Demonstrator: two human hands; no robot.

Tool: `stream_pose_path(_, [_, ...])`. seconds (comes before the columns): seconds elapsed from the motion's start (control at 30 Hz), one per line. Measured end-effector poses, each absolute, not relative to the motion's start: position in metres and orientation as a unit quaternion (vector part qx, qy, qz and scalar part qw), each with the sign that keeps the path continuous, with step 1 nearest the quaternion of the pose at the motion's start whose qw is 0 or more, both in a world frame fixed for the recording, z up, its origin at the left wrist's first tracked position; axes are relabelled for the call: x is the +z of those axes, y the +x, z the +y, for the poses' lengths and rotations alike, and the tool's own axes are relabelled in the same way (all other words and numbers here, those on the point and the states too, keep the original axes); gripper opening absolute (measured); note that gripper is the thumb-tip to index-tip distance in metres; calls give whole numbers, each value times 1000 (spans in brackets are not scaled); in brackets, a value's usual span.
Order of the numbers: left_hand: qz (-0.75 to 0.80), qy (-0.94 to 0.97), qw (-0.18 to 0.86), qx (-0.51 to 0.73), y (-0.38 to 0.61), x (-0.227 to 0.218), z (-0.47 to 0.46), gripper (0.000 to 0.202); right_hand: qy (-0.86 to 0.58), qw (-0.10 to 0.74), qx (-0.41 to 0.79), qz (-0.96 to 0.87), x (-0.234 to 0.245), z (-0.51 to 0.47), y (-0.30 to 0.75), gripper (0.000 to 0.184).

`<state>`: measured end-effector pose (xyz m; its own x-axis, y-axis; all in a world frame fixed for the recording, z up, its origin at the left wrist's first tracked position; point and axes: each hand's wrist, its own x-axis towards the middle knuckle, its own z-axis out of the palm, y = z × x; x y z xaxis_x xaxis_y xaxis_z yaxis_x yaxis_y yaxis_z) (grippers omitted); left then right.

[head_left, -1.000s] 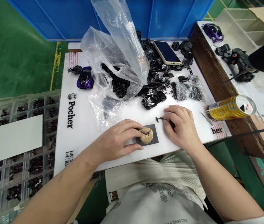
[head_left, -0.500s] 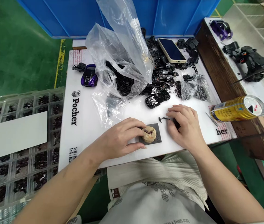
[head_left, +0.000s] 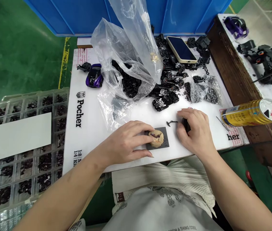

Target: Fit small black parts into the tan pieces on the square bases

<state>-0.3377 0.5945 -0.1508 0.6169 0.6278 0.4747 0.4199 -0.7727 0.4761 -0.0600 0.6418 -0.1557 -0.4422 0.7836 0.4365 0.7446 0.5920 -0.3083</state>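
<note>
A round, tan putty-like lump (head_left: 156,138) with a small dark part on it sits on a dark grey square sheet (head_left: 166,144). My left hand (head_left: 128,142) lies at its left side, fingers stretched apart, the index fingertip touching the lump. To the right, my right hand (head_left: 195,131) rests on the table, thumb and fingers curled around a black part (head_left: 186,124) that is mostly hidden. A thin black piece with a hooked end (head_left: 171,123) lies just left of those fingers; whether it joins the black part I cannot tell.
Behind the hands are a clear plastic bag (head_left: 126,48) of black parts, black toy car bodies (head_left: 164,101), a phone (head_left: 181,49) and a purple toy car (head_left: 94,76). A yellow can (head_left: 248,114) lies at the right. A compartment tray (head_left: 30,109) stands left, a blue bin (head_left: 131,19) behind.
The whole view has shifted slightly. My left index finger reaches a little farther over the tan lump. My right hand stays curled in about the same place on the table.
</note>
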Motion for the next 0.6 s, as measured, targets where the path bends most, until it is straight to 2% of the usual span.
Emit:
stream_pose_path(0.2, [324,875,145,328,-337,-152,596,21,-450,272,30,-850,-156,642,-61,19])
stream_pose_path(0.6, [312,888,144,307,-338,-151,595,28,-453,272,14,-849,-158,643,-60,26])
